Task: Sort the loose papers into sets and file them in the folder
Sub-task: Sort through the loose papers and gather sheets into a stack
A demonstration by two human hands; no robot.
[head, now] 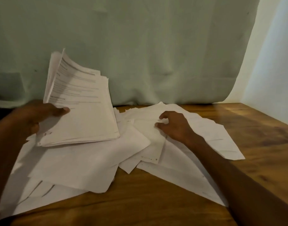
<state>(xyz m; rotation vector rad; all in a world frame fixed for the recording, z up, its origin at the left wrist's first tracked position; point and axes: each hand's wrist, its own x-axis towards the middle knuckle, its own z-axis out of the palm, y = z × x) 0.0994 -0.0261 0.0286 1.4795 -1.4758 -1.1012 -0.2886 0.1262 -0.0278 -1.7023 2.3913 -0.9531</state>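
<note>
Two hands are all I have in my view, and both are busy with paper. Behind everything hangs a pale green curtain (140, 46), filling the upper half of what I see, with a white wall (274, 62) at the right edge. Below it runs the wooden table (254, 128), brown and grained, bare along its right side and near edge. Spread over the table's left and middle lies a scatter of loose papers (78, 163), white sheets overlapping at many angles, some reaching toward the curtain and some toward me. Above that scatter, at the left, I hold a stack of papers (84, 111) tilted up, its printed top page facing me and its upper sheets fanning apart; its lower edge sits just over the loose sheets. My left hand (35, 118) grips that stack at its left edge, the thumb pressed across the top page and the other fingers hidden behind. My right hand (172, 124) rests on the scatter right of centre, its fingers curled and pinching the edge of a single sheet (149, 137) lying on the pile. I see no folder from here.
</note>
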